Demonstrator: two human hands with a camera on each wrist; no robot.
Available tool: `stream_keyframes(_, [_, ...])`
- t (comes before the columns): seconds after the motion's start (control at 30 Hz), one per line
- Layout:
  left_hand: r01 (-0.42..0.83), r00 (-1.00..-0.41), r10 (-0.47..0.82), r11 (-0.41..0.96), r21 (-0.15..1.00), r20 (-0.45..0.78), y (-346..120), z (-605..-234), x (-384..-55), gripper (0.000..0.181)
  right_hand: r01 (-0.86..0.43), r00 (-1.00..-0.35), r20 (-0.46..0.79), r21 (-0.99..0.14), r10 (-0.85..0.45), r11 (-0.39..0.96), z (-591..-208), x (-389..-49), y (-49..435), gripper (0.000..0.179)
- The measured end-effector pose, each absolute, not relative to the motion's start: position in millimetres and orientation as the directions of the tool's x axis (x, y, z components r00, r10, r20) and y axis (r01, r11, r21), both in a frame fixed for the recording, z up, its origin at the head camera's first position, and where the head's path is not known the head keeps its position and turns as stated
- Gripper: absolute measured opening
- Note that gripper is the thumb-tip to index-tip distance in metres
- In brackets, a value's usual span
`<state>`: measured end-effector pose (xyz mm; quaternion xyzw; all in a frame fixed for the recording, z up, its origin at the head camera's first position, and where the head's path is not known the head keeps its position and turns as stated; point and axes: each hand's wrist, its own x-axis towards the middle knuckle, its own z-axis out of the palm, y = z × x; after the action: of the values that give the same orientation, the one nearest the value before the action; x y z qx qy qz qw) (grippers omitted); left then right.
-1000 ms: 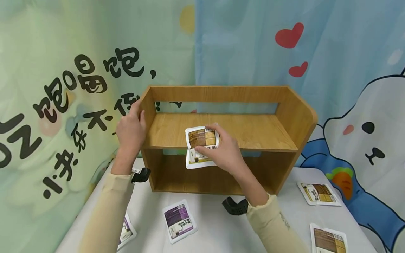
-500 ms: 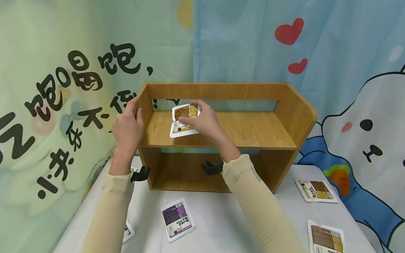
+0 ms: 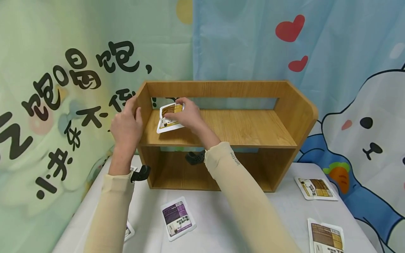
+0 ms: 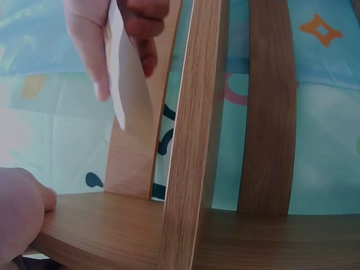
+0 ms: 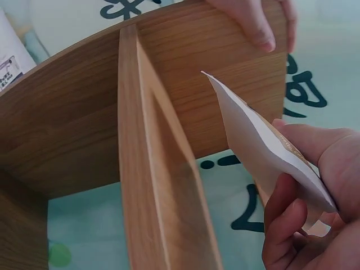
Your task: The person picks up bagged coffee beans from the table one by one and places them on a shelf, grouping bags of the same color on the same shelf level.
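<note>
A two-tier wooden shelf (image 3: 240,128) stands on the white-covered table. My left hand (image 3: 126,127) grips the front edge of its left side panel (image 3: 145,114), thumb on the inner side. With thumb and fingers, my right hand (image 3: 191,117) pinches a flat white-edged packet (image 3: 167,123) with a brown and yellow label. This packet is tilted over the left end of the upper tier. In the right wrist view, the packet (image 5: 253,140) shows its plain pale back, with the fingers beneath and the thumb on top. Its lower edge appears apart from the shelf board.
A purple-labelled packet (image 3: 178,218) lies on the table in front of the shelf. Another packet (image 3: 129,231) is partly hidden by the left sleeve. Two brown-labelled packets, one farther back (image 3: 316,188) and one nearer packet (image 3: 326,236), lie at the right. Printed curtains hang behind.
My right hand has carried the brown and yellow packet up and to the left, from in front of the shelf to over the upper tier's left end. The left hand keeps its grip.
</note>
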<state>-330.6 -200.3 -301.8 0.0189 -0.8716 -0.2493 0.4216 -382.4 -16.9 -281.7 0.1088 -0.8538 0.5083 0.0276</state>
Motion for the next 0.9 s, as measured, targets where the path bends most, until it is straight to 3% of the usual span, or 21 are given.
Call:
stream_keyframes(0.33, [0.175,-0.654,-0.238,0.876,0.450,0.718,-198,-303,-331,0.037,-0.164,-0.985,0.105,-0.835,-0.140,0.526,-291,-391,-20,0.069])
stream_keyframes(0.67, [0.158,-0.648,-0.250,0.880,0.449,0.719,-200,-302,-328,0.037,-0.227,-0.974,0.133,-0.633,-0.186,0.740,-296,-393,-21,0.077])
stream_keyframes(0.9, [0.161,-0.645,-0.243,0.883,0.440,0.724,-197,-304,-328,0.038,-0.255,-0.967,0.149,-0.566,-0.207,0.784,-299,-392,-15,0.077])
